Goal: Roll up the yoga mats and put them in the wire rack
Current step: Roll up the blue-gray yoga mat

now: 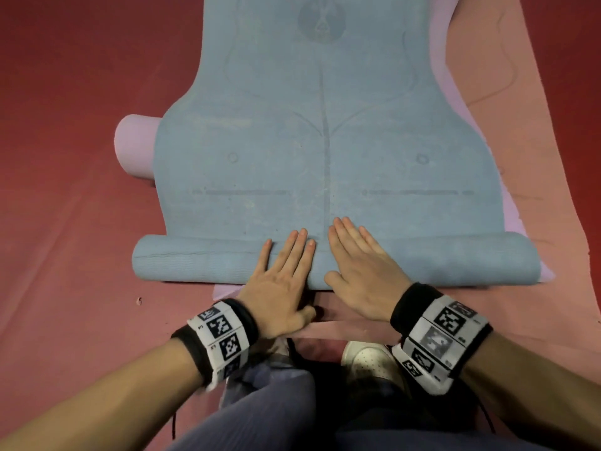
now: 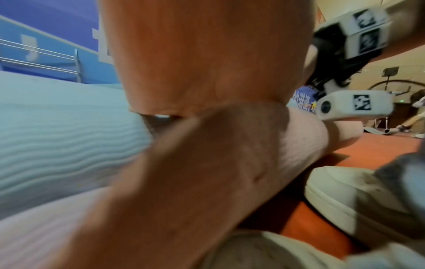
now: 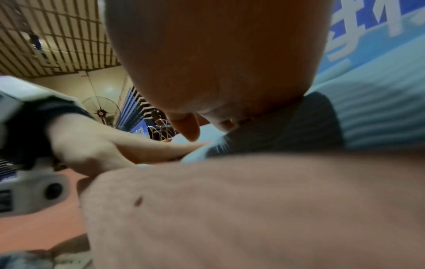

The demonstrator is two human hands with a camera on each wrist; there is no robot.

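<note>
A grey-blue yoga mat [image 1: 325, 125] lies flat ahead of me, its near end rolled into a tube [image 1: 201, 262] across the view. My left hand [image 1: 286, 265] and right hand [image 1: 357, 252] lie flat side by side on the middle of the roll, fingers straight and pointing away. A lilac rolled mat [image 1: 135, 144] pokes out from under the blue mat at the left. A pink mat [image 1: 536, 125] lies spread underneath on the right. In the left wrist view the ribbed blue roll [image 2: 57, 138] fills the left side. The wire rack is not in view.
Dark red floor [image 1: 65, 157] surrounds the mats. My knees and white shoes [image 1: 370, 359] are just behind the roll. The wrist views show a blue wall banner [image 3: 379, 21], a metal railing [image 2: 39, 61], and a standing fan [image 3: 101, 111] far off.
</note>
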